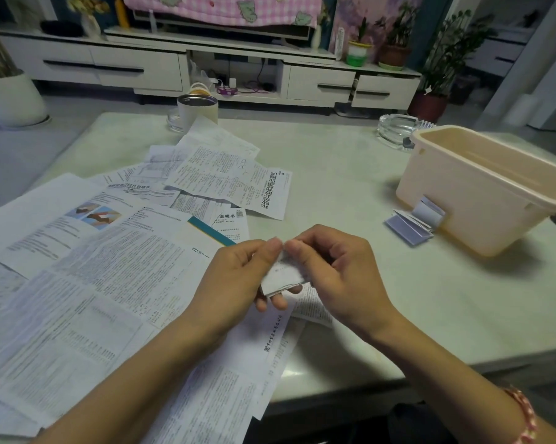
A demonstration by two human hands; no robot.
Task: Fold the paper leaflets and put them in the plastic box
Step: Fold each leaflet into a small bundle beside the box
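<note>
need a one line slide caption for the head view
Left hand and right hand pinch a folded leaflet over a table strewn with unfolded leaflets, plastic box at right.

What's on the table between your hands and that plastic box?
Seen from the head camera: mostly bare table, plus a small folded leaflet lying against the plastic box.

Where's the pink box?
In the head view, the plastic box stands on the right side of the table, just in front of the glass ashtray, with folded leaflets by its near wall.
</note>
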